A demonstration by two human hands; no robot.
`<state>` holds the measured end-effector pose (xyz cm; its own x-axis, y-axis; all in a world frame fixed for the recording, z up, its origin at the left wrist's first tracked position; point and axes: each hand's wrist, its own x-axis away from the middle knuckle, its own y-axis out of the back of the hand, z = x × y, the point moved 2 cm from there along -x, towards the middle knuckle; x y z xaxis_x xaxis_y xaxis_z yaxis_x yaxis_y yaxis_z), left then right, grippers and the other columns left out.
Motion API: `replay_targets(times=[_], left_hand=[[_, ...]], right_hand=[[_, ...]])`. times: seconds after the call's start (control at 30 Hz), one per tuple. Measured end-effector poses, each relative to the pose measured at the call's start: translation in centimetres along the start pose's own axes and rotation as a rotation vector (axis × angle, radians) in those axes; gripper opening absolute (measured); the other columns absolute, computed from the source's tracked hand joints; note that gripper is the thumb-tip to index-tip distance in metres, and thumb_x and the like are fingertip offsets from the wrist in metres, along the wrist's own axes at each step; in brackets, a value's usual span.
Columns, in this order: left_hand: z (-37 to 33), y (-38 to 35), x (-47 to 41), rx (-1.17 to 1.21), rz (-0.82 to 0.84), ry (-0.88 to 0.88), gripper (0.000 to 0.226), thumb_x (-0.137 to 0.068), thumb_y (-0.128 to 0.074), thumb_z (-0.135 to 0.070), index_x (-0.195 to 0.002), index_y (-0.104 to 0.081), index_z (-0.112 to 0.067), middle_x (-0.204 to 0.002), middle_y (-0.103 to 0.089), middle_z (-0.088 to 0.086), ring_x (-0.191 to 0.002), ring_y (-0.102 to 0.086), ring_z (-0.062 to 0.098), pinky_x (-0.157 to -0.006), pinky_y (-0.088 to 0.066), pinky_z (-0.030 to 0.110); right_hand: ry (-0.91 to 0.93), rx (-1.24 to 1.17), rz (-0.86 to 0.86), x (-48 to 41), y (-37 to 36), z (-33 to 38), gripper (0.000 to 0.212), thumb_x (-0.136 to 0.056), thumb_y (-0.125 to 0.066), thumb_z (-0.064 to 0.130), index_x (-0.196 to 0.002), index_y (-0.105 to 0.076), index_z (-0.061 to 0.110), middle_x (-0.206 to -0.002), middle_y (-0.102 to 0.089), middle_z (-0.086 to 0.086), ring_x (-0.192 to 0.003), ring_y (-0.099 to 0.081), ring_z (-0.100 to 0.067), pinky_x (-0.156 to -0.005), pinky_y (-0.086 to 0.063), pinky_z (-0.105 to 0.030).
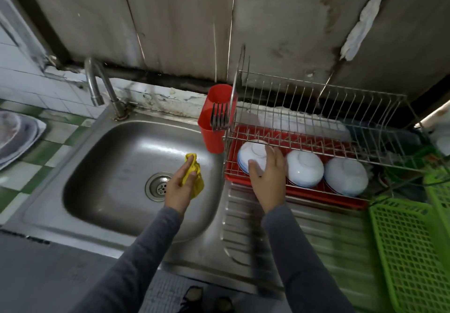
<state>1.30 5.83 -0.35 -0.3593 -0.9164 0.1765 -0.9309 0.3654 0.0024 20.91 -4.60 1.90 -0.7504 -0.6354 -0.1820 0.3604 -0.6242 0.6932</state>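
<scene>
My left hand (179, 186) grips a crumpled yellow cloth (194, 178) over the steel sink basin (117, 166), right of the drain (158, 186). My right hand (267, 173) lies over the leftmost of three upturned white bowls (252, 153), its fingers and thumb spread around the bowl's side. That bowl stands at the left end of the wire dish rack (316, 108), on its red tray (323, 194). Two more white bowls (304, 167) (345, 176) stand upside down in a row to the right.
A red plastic cutlery holder (214, 122) with forks (220, 115) hangs on the rack's left end. The tap (93, 86) curves over the sink's back left. Green plastic baskets (409, 251) sit at the right. Plates (14, 137) lie on the tiled counter at far left.
</scene>
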Motion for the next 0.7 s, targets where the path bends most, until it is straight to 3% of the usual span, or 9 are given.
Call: replay_targets(times=[0.13, 0.23, 0.37, 0.5, 0.7], left_hand=[[0.1, -0.4, 0.9, 0.023, -0.034, -0.036, 0.041, -0.101, -0.054, -0.012, -0.133, -0.052, -0.039, -0.141, -0.052, 0.0, -0.129, -0.051, 0.019, -0.111, -0.042, 0.043], [-0.1, -0.3, 1.9, 0.042, -0.072, -0.062, 0.041, -0.101, -0.054, -0.011, -0.133, -0.051, -0.037, -0.139, -0.052, -0.003, -0.128, -0.052, 0.017, -0.109, -0.044, 0.037], [-0.4, 1.1, 3.4, 0.017, -0.167, -0.097, 0.039, -0.101, -0.054, -0.014, -0.135, -0.05, -0.033, -0.132, -0.056, -0.004, -0.122, -0.053, 0.015, -0.107, -0.044, 0.033], [-0.5, 3.9, 5.4, -0.023, -0.239, -0.11, 0.038, -0.102, -0.054, -0.018, -0.133, -0.049, -0.039, -0.13, -0.053, -0.005, -0.121, -0.052, 0.016, -0.104, -0.043, 0.032], [-0.8, 10.4, 8.3, 0.04, -0.419, -0.115, 0.04, -0.1, -0.055, -0.014, -0.134, -0.051, -0.035, -0.13, -0.055, -0.003, -0.121, -0.054, 0.019, -0.106, -0.044, 0.036]], right_hand=[[0.111, 0.0, 0.003, 2.1, 0.0, 1.0, 0.046, -0.097, -0.06, 0.02, -0.139, -0.052, 0.004, -0.149, -0.044, -0.017, -0.139, -0.039, -0.03, -0.113, -0.032, -0.033], [0.21, -0.019, -0.008, 3.4, -0.4, 1.9, 0.037, -0.094, -0.064, 0.015, -0.128, -0.059, 0.001, -0.132, -0.055, -0.017, -0.123, -0.052, -0.031, -0.102, -0.049, -0.04], [0.343, -0.054, 0.053, 4.9, -1.3, 3.5, 0.028, -0.092, -0.062, 0.013, -0.118, -0.064, 0.002, -0.117, -0.061, -0.014, -0.109, -0.056, -0.028, -0.093, -0.053, -0.043], [0.408, -0.036, 0.239, 6.0, -2.9, 5.8, 0.027, -0.093, -0.061, 0.018, -0.116, -0.063, 0.004, -0.115, -0.061, -0.013, -0.106, -0.056, -0.029, -0.091, -0.05, -0.04], [0.562, 0.158, 0.613, 8.1, -7.4, 11.6, 0.032, -0.098, -0.053, 0.021, -0.124, -0.06, 0.004, -0.124, -0.06, -0.014, -0.118, -0.051, -0.029, -0.099, -0.041, -0.037]])
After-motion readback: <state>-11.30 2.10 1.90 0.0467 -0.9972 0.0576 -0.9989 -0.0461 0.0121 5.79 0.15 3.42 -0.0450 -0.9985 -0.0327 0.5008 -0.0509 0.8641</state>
